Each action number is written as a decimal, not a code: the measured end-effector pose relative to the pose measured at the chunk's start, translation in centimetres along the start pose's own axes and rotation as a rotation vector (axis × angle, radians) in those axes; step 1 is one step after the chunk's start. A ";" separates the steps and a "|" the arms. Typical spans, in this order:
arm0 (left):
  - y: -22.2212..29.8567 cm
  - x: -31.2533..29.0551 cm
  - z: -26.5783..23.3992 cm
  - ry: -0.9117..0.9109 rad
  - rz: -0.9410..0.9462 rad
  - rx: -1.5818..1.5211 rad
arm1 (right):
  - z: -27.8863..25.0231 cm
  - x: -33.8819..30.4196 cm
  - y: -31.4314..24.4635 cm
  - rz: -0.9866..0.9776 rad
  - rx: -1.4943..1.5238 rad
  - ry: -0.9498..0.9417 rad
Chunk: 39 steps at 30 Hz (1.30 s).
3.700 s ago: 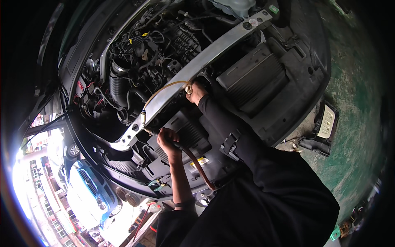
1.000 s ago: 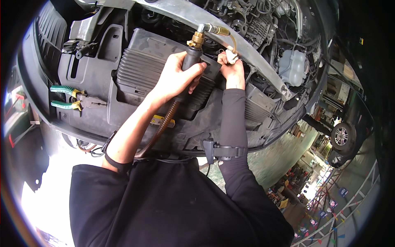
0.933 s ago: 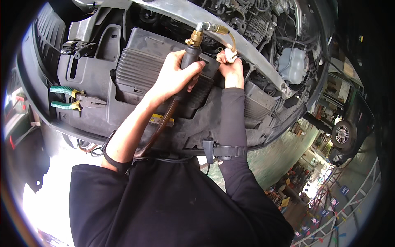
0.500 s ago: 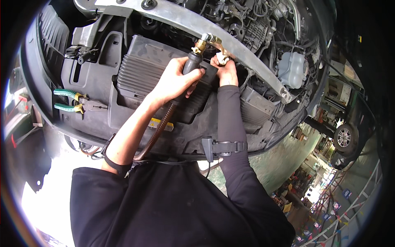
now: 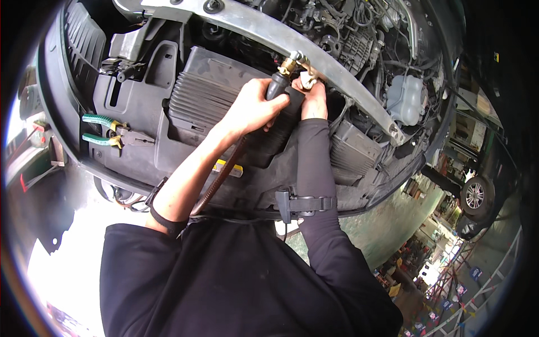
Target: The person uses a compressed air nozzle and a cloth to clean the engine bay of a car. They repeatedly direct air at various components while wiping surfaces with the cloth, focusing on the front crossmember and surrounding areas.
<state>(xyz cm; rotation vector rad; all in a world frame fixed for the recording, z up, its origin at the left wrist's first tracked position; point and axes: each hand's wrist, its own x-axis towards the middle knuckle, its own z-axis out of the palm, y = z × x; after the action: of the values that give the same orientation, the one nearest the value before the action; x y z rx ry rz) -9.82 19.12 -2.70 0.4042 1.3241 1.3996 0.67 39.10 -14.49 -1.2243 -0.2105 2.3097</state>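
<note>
My left hand (image 5: 255,106) is wrapped tight round the dark handle of an air tool (image 5: 279,85), whose brass nozzle points up against the silver crossbeam (image 5: 314,53) of the open engine bay. My right hand (image 5: 313,95) sits just beside it, fingers pinched on a small pale fitting (image 5: 307,80) at the nozzle tip; I think it is a connector, but it is too small to tell. A brown hose (image 5: 219,180) trails from the tool down along my left forearm. Green-handled pliers (image 5: 109,130) rest on the black plastic cover (image 5: 140,95), well apart to the left.
</note>
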 end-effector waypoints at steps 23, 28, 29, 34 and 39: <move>0.9 0.4 1.0 0.048 -0.063 0.133 | -1.2 3.5 2.2 -0.140 0.089 0.095; 0.6 0.6 1.2 0.044 -0.064 0.166 | 1.4 0.7 3.2 -0.238 0.145 0.152; 0.5 0.6 1.3 0.069 -0.071 0.176 | 1.9 -0.3 3.4 -0.294 0.088 0.109; 0.1 0.7 1.5 0.130 -0.105 0.196 | 3.7 -3.5 3.3 -0.268 0.101 0.037; -0.2 0.8 1.4 0.175 -0.068 0.199 | 4.5 -2.3 3.9 -0.350 0.267 0.248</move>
<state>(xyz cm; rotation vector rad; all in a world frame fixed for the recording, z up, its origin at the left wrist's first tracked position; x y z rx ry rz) -8.80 20.41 -2.79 0.3709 1.6135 1.2739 -3.31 35.07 -11.61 -1.2129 -0.0224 1.8047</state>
